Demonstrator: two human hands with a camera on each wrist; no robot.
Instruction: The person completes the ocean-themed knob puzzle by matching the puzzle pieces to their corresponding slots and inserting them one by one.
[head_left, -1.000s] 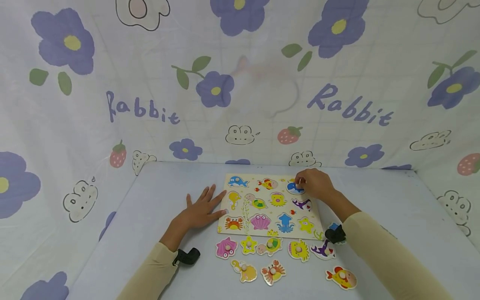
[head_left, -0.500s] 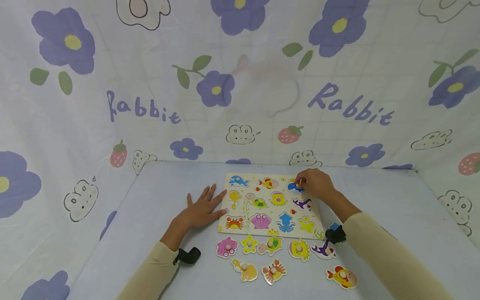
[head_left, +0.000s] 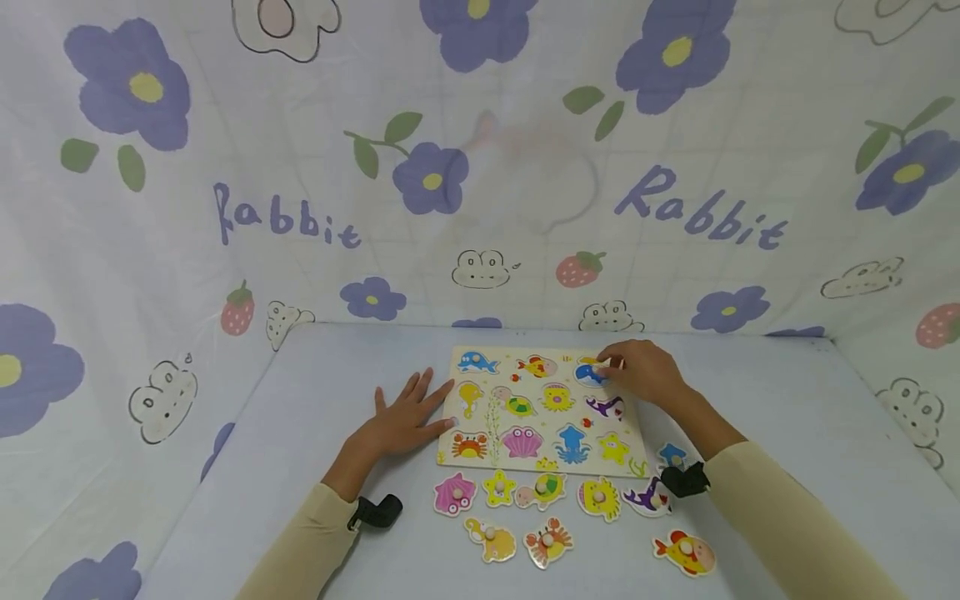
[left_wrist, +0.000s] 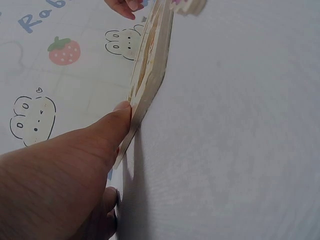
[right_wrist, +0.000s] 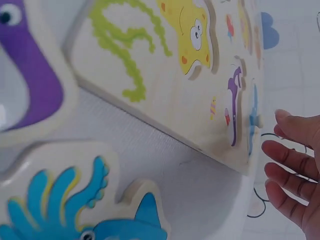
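Observation:
My left hand (head_left: pixel 405 423) lies spread on the table, its thumb and fingertips at the left edge of a wooden peg puzzle board (head_left: pixel 489 460). The left wrist view shows that thumb against the board's edge (left_wrist: pixel 155 75). Over the board's top right corner is my right hand (head_left: pixel 647 372), fingers loosely bent. A blue whale piece (head_left: pixel 588 375) sits in the recess there. In the right wrist view a small gap separates the right hand (right_wrist: pixel 295 162) from the piece's knob (right_wrist: pixel 259 121). Another blue whale piece (head_left: pixel 476 362) sits at the top left.
Loose knobbed pieces lie in front of the board: shell (head_left: pixel 454 495), starfish (head_left: pixel 498 488), turtle (head_left: pixel 551 486), octopus (head_left: pixel 609 502), purple piece (head_left: pixel 637 498), seahorse (head_left: pixel 498 547), crab (head_left: pixel 557 553), fish (head_left: pixel 701 557). A blue squid (head_left: pixel 672 455) lies near the right wrist camera (head_left: pixel 684 479). Patterned cloth stands behind.
My right hand has let go of the blue whale's knob and shifted slightly right, its fingers loosening. More of the loose squid shows now. My left hand has stayed put.

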